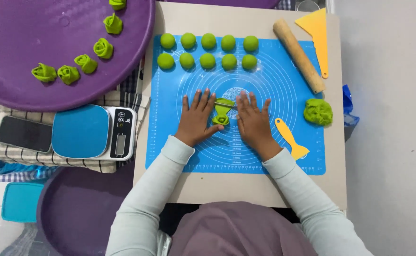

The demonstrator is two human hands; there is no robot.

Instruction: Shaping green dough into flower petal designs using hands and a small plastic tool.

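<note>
A small green dough piece (222, 112), partly rolled at its near end, lies in the middle of the blue silicone mat (274, 80). My left hand (197, 118) rests flat on the mat at its left side, thumb touching the rolled end. My right hand (254, 121) lies flat at its right side, thumb against the dough. Both hands have fingers spread and press at the piece rather than enclose it.
Several green dough balls (208, 50) sit in two rows at the mat's far side. A wooden rolling pin (299, 54), yellow scraper (317, 35), dough lump (318, 112) and yellow spatula (290, 139) lie right. A purple tray (37, 57) with shaped dough roses (68, 73), a scale (94, 132) and phone (24, 133) are left.
</note>
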